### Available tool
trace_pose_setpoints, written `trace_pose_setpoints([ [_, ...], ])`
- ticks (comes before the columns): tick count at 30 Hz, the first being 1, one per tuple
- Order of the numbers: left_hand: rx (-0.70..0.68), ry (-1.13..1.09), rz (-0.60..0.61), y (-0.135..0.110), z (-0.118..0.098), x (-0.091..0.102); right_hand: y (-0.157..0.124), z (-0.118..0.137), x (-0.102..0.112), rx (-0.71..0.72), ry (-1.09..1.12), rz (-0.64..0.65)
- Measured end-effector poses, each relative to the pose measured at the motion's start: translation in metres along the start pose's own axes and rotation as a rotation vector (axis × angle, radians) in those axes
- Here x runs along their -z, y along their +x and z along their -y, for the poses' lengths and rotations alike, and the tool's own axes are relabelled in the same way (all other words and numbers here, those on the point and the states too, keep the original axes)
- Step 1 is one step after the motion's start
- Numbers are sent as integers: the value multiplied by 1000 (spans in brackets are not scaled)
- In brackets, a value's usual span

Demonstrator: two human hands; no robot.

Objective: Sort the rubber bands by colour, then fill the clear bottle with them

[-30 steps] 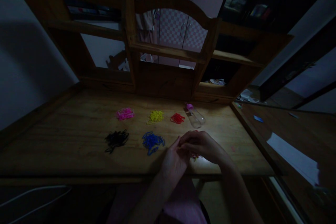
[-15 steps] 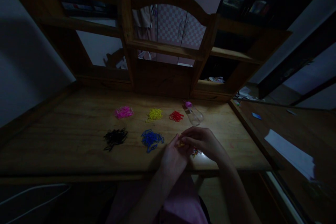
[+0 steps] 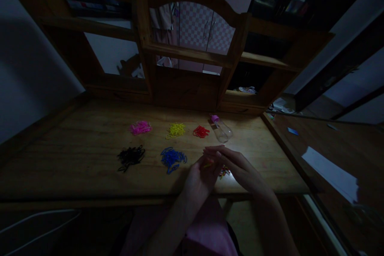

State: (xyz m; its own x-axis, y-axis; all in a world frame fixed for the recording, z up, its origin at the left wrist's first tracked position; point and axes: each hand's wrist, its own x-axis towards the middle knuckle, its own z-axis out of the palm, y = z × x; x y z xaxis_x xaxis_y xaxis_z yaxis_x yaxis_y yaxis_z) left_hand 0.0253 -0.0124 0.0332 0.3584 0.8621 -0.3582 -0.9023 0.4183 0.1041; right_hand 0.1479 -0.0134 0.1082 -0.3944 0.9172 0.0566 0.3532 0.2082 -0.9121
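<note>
One small yellow piece lay in the cupped left hand, fingers curled; the right hand arched above, fingers together, any pinch impossible to tell, near multicoloured pieces on the surface.

Hanging clothes and cupboard suggest a home.

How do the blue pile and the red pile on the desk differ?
The blue pile is larger and looser; the red pile is smaller and tighter. The blue pile lies nearer the desk front, the red pile farther back, beside the bottle. Both rest on wood.
</note>
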Motion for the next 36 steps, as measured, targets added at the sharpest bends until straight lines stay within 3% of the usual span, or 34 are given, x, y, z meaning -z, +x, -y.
trace_pose_setpoints([
  [2, 39, -58, 20, 0, -1, 0, -2, 1, -1, 61, -62, -42],
  [5, 89, -94, 81, -2, -4, -1, -4, -1, -3, 172, -260, -261],
  [7, 105, -99, 151, -3, -7, -2, -7, -5, -5, 181, -382, -335],
  [12, 74, -112, 177, -4, -7, -4, -15, -10, -20, 57, -540, -207],
  [19, 47, -73, 125, -9, 6, -7, -16, -9, -35, -93, -689, -226],
  [31, 102, -48, 42, -12, 3, -11, -17, 3, -20, 43, -879, -124],
  [36, 43, 36, 43, -18, 2, -17, -19, 9, -14, 151, -853, -53],
])
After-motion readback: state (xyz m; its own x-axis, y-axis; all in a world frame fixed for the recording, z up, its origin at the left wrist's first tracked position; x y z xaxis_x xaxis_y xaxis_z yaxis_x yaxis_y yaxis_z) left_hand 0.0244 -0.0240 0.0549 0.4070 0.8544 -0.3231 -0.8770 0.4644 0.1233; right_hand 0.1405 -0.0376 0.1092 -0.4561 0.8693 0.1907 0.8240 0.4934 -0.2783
